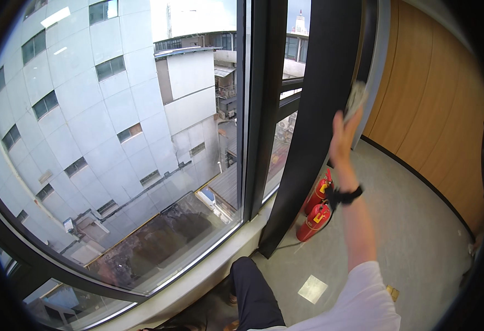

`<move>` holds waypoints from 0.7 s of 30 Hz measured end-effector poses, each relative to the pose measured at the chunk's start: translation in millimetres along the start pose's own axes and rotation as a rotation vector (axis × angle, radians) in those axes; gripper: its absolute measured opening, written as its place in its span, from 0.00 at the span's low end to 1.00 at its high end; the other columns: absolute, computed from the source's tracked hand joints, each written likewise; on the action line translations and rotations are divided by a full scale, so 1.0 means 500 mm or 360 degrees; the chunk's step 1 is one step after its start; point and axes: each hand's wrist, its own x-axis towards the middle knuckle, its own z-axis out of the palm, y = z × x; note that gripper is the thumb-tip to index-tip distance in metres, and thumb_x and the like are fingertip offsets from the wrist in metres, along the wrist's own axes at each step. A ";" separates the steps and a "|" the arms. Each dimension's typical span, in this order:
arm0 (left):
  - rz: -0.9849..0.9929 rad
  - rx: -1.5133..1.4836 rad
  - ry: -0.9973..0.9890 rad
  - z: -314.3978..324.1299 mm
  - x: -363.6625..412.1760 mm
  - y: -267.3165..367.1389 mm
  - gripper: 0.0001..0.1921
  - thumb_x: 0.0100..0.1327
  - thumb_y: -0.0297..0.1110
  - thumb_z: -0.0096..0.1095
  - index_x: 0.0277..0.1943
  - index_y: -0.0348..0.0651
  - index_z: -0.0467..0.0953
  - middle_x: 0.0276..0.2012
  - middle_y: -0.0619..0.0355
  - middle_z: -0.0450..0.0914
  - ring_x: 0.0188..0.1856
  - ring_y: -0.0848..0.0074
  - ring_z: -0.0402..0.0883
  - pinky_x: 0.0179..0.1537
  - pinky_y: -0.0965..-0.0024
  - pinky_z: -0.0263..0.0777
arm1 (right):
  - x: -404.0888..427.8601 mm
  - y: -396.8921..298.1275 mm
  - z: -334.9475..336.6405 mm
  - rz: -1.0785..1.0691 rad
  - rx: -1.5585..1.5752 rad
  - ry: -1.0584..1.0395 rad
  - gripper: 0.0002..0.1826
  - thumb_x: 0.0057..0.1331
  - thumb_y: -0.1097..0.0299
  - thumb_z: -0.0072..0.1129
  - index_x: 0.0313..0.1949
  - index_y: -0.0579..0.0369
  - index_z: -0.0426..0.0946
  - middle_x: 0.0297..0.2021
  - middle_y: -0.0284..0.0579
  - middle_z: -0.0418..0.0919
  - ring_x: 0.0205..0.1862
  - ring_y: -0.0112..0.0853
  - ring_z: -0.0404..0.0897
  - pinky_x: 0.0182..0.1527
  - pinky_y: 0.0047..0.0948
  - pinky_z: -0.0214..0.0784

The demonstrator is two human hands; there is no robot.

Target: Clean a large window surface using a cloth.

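My right hand (344, 138) is raised at the right of centre, at the edge of a tall dark panel (320, 82). A light grey cloth (357, 96), somewhat blurred, is held against the panel's edge at its fingertips. A black band (349, 195) circles the wrist. My left hand is out of view. Before me stands a large window pane (113, 165) in a dark frame (262, 103), with a pale building and a yard behind the glass.
Two red fire extinguishers (314, 222) stand on the grey floor (390, 231) below my right forearm. A pale window sill (208, 265) runs along the window's foot, close to my leg. Wood panelling (428, 95) covers the wall at right.
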 end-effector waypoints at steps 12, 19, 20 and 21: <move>-0.0089 -0.0210 -0.0004 -0.023 -0.013 0.028 0.19 0.71 0.42 0.57 0.54 0.35 0.80 0.53 0.41 0.83 0.53 0.47 0.81 0.56 0.51 0.74 | -0.063 0.028 -0.016 0.0206 0.0095 -0.0024 0.33 0.79 0.61 0.42 0.78 0.58 0.45 0.76 0.51 0.48 0.78 0.41 0.48 0.77 0.37 0.38; -0.0024 -0.0099 0.0079 -0.018 -0.013 0.023 0.18 0.71 0.42 0.58 0.52 0.36 0.82 0.51 0.42 0.84 0.51 0.48 0.81 0.55 0.50 0.75 | 0.425 -0.040 0.004 -0.0040 -0.0038 0.0050 0.43 0.76 0.37 0.41 0.79 0.49 0.44 0.73 0.57 0.53 0.76 0.45 0.53 0.76 0.43 0.46; -0.0028 -0.0098 0.0085 -0.016 -0.012 0.027 0.18 0.70 0.42 0.58 0.51 0.36 0.82 0.51 0.42 0.84 0.51 0.48 0.81 0.54 0.50 0.75 | 0.464 -0.049 -0.004 -0.0046 -0.0043 0.0053 0.43 0.76 0.37 0.41 0.79 0.49 0.44 0.73 0.57 0.53 0.76 0.45 0.53 0.76 0.43 0.46; -0.0035 -0.0097 0.0088 -0.021 -0.014 0.027 0.18 0.70 0.42 0.58 0.51 0.36 0.82 0.51 0.42 0.84 0.51 0.48 0.81 0.54 0.50 0.75 | 0.491 -0.054 -0.003 0.0079 0.0120 0.0033 0.43 0.75 0.36 0.41 0.79 0.49 0.46 0.73 0.55 0.55 0.75 0.45 0.55 0.75 0.42 0.48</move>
